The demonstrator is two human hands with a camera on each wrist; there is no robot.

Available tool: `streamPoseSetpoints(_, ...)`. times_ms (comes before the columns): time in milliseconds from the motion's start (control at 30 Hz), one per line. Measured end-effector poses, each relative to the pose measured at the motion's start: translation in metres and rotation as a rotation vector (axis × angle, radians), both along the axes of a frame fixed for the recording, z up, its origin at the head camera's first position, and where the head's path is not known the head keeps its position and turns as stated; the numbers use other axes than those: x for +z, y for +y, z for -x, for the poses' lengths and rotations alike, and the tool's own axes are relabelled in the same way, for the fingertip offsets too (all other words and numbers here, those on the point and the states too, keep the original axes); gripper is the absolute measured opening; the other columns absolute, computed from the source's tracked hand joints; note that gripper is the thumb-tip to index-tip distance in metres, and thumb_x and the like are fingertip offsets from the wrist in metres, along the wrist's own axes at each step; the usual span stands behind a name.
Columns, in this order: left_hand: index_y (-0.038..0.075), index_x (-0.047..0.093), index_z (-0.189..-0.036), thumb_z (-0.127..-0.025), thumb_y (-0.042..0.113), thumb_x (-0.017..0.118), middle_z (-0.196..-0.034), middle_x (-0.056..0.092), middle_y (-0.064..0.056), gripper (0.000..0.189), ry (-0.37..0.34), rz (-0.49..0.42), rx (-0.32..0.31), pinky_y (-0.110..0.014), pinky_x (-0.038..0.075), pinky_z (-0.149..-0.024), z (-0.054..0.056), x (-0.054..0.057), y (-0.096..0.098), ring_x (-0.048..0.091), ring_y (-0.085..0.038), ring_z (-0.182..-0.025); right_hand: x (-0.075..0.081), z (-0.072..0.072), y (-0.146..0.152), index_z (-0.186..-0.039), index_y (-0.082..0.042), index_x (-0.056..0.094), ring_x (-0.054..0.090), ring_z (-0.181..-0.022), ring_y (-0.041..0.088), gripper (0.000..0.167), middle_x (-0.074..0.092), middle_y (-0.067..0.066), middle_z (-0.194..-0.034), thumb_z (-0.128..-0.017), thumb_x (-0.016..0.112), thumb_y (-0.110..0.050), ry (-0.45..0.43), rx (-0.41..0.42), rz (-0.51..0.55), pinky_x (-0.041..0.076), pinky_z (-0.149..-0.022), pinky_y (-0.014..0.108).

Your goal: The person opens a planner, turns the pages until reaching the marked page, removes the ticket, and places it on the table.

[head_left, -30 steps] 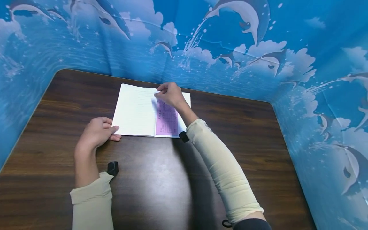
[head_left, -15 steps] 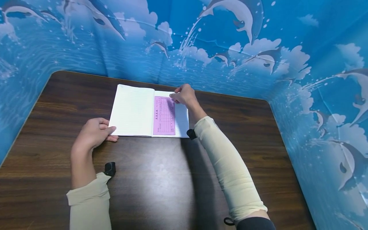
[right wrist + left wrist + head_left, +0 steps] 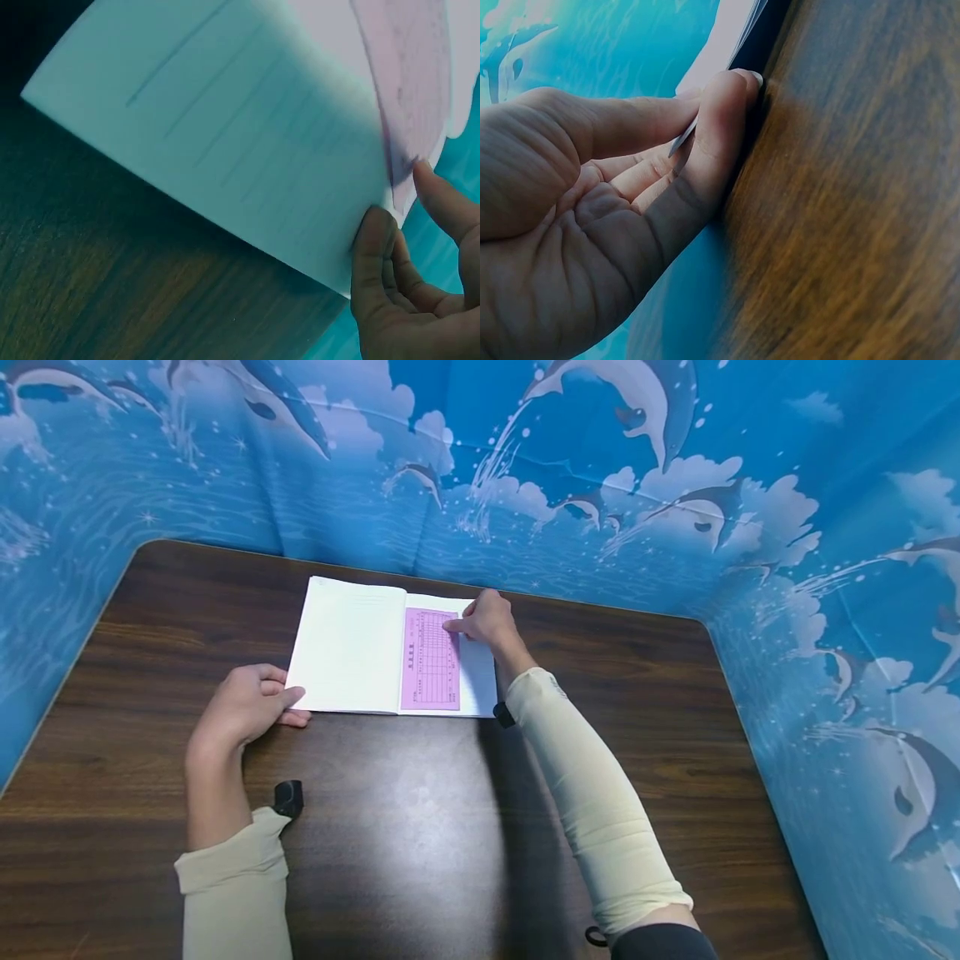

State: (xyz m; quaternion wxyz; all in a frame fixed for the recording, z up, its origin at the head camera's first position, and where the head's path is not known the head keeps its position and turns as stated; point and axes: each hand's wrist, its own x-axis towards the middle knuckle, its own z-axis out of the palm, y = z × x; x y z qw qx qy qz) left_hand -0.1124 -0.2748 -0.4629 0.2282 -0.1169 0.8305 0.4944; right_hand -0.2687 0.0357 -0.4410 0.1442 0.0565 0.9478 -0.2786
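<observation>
An open notebook (image 3: pixel 348 647) with lined white pages lies near the table's far edge. A pink printed slip (image 3: pixel 431 660), marked with a table grid, lies on its right page beside the fold. My left hand (image 3: pixel 251 702) pinches the notebook's lower left corner, thumb on top and fingers beneath; in the left wrist view its fingers (image 3: pixel 724 112) show the thin edge between them. My right hand (image 3: pixel 491 620) is at the upper right of the page, one digit stretched onto the slip's right edge. In the right wrist view its other fingers (image 3: pixel 375 232) touch the page.
The dark wooden table (image 3: pixel 405 843) has a rounded far edge. A blue curtain (image 3: pixel 517 477) printed with dolphins stands close behind it and along both sides. Small black devices (image 3: pixel 288 798) are worn at both wrists.
My right hand has moved right from the slip's top near the fold to its right edge, then slightly down. More of the slip shows. My left hand keeps its grip on the corner.
</observation>
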Motion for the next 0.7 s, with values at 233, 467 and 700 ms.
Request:
streamPoseSetpoints(233,-0.015,0.039,-0.151,-0.112,0.018,0.058,-0.086,0.082,0.0,0.055,0.003,0.003,-0.004,-0.072,0.027,-0.12,0.0004,-0.0006,0.0,0.081,-0.01,-0.077,-0.0031,0.0012,-0.0056,-0.123,0.002,0.074,0.063,-0.098,0.023,0.041,0.076,0.015,-0.12,-0.094,0.086,-0.025,-0.013,0.073,-0.024,0.055,-0.085,0.034)
streamPoseSetpoints(467,-0.015,0.038,-0.153,-0.111,0.017,0.059,-0.09,0.082,-0.001,0.056,0.004,0.009,0.0,-0.071,0.026,-0.121,0.003,-0.0006,0.003,0.081,-0.011,-0.076,-0.0022,0.0035,-0.0011,-0.115,0.0,0.076,0.063,-0.086,0.019,0.03,0.074,0.013,-0.11,-0.097,0.083,-0.022,-0.071,0.079,0.022,0.047,-0.071,0.026)
streamPoseSetpoints(700,-0.015,0.038,-0.152,-0.112,0.018,0.059,-0.089,0.081,-0.002,0.056,-0.01,0.019,0.011,-0.071,0.027,-0.12,0.0022,-0.0008,0.0021,0.081,-0.012,-0.076,-0.0092,0.0008,0.0005,-0.099,-0.008,0.078,0.056,-0.092,0.02,0.02,0.071,0.004,-0.097,-0.098,0.081,-0.028,0.078,0.159,-0.063,0.044,-0.084,0.032)
